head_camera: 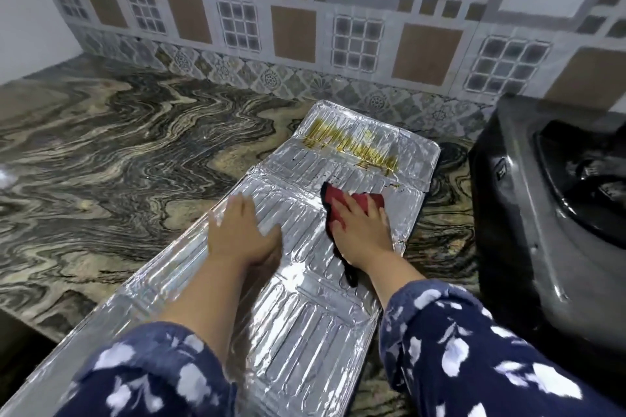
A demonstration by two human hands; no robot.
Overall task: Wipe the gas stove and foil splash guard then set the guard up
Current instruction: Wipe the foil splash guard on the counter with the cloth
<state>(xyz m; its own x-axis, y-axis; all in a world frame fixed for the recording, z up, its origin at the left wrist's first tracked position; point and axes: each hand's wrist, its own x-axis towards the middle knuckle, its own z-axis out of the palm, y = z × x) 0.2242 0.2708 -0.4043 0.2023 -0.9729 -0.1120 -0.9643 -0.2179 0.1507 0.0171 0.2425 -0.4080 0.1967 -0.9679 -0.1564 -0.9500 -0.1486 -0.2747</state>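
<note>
The silver foil splash guard [305,308] lies flat on the marble counter, running from the near edge toward the tiled wall. Yellow-brown grease stains [352,145] mark its far panel. My left hand [240,230] rests palm down on the guard's left side, fingers spread. My right hand [360,230] presses a red cloth with dark edging [342,200] onto the guard's right side, just short of the stains. The black gas stove [528,213] stands to the right, partly cut off by the frame.
The swirled marble counter [118,152] stretches to the left and behind the guard. A patterned tiled wall [305,27] backs the counter. The counter's near edge [30,318] drops off at lower left.
</note>
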